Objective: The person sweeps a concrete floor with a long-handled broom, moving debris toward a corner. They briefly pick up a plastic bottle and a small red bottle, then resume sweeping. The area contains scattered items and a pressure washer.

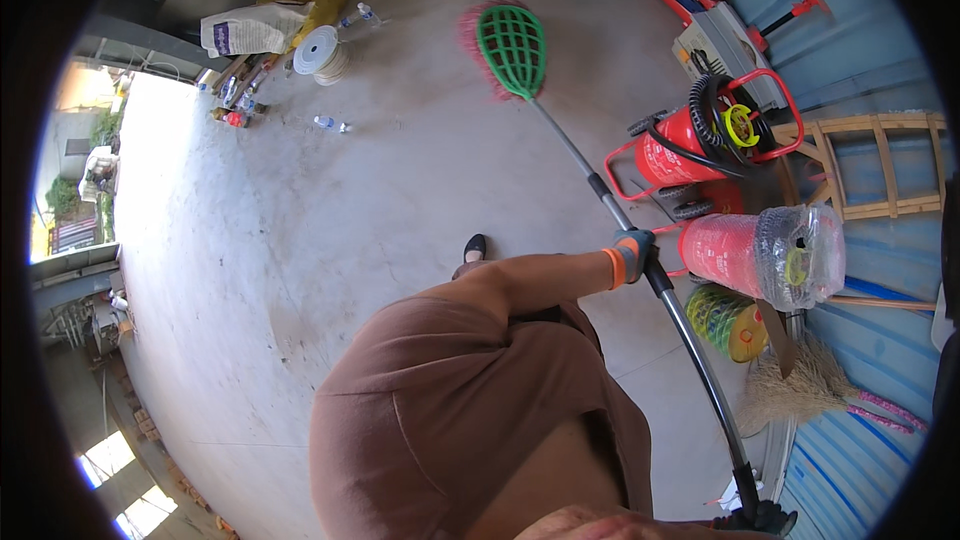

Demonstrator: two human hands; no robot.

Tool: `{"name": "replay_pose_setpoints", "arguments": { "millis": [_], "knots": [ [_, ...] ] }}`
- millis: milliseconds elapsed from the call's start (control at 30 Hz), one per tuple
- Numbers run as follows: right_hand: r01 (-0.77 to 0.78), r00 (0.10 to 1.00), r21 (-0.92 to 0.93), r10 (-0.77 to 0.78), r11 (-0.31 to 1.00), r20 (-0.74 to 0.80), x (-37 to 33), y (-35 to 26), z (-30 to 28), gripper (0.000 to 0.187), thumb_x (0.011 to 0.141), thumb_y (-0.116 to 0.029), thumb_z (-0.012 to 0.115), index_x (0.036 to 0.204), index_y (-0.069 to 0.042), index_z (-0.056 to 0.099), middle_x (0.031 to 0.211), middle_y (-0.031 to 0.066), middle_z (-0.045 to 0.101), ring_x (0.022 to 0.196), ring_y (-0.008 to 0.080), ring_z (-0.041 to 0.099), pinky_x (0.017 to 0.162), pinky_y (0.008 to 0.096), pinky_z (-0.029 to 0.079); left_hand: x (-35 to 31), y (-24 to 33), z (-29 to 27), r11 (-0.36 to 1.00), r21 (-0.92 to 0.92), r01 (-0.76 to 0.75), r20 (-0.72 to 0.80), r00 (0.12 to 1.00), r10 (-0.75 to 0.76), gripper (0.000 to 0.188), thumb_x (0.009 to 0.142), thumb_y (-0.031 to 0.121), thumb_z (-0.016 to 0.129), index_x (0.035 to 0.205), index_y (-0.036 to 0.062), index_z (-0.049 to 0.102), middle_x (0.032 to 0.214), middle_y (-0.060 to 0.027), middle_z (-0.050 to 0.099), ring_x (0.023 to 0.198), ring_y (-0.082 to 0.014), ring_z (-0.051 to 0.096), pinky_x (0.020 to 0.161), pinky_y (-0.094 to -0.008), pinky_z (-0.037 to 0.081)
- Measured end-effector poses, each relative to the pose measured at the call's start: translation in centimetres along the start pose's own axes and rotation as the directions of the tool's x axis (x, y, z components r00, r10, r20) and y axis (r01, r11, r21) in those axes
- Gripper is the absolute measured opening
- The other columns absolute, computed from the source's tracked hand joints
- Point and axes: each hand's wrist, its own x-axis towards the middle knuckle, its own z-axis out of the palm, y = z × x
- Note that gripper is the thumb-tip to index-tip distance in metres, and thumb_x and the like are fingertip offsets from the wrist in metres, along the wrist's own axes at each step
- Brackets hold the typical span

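Observation:
A long-handled broom (512, 40) with a green lattice head and pink bristles reaches out ahead over the grey floor. Its grey and black pole slants down to the lower right. My left hand (630, 256), in a grey glove with an orange cuff, is closed round the middle of the pole. Down at the lower right edge, my right hand (757, 519) in a dark glove grips the black end of the pole; part of it is cut off by the picture's rim. One dark shoe (476, 246) shows on the floor left of the pole.
Right of the pole stand a red wheeled fire extinguisher (672, 152), another wrapped in clear plastic (735, 258), a yellow-green reel (728, 322) and a straw broom (800, 380), along a blue wall (850, 440). Far left lie a white spool (318, 52), sacks (262, 28) and plastic bottles (328, 124).

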Motion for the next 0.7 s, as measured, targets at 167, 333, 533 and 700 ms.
{"name": "replay_pose_setpoints", "arguments": {
  "millis": [167,333,533,700],
  "knots": [
    [0.763,0.607,-0.378,-0.782,0.525,0.138,0.1,7.9,23.6,0.032,0.093,-0.021,0.048,0.109,0.005,0.056,0.059,-0.0016,0.042,0.039,0.0085,0.034,0.037,0.0208,0.035,4.5,-5.9,3.1,0.978,0.203,-0.047,-0.102,0.992,0.069,0.013,0.079,0.012,0.066,0.084,0.0024,0.058,0.072,-0.0117,0.062,0.062,-0.0231,0.062,0.057,-0.0359,0.053],
    [0.688,0.563,-0.589,-0.824,0.424,0.065,2.9,8.1,23.9,0.033,0.093,-0.024,0.050,0.110,0.003,0.057,0.057,-0.0044,0.040,0.040,0.0071,0.032,0.039,0.0205,0.034,6.5,-6.6,2.2,0.987,0.160,-0.015,0.012,1.000,0.013,0.019,0.080,0.015,0.067,0.089,0.0023,0.056,0.078,-0.0132,0.062,0.066,-0.0255,0.064,0.061,-0.0375,0.057],
    [0.477,-0.094,-0.472,-0.577,-0.741,0.811,15.9,8.1,14.2,0.029,0.091,-0.016,0.055,0.099,0.012,0.053,0.080,0.0164,0.061,0.053,0.0224,0.057,0.046,0.0287,0.050,6.0,-1.5,-2.9,0.999,-0.043,0.003,0.057,0.998,0.000,0.019,0.083,0.016,0.063,0.092,0.0015,0.053,0.080,-0.0139,0.060,0.071,-0.0261,0.064,0.064,-0.0385,0.058],
    [0.671,0.050,-0.528,-0.679,-0.521,0.733,12.4,9.8,35.4,0.024,0.094,-0.016,0.046,0.098,0.006,0.055,0.085,0.0160,0.061,0.064,0.0257,0.060,0.055,0.0344,0.050,3.0,2.5,-7.1,0.998,0.011,-0.057,0.038,0.998,0.056,0.014,0.086,0.012,0.053,0.094,0.0010,0.053,0.081,-0.0105,0.061,0.073,-0.0198,0.062,0.068,-0.0324,0.052]
  ]
}}
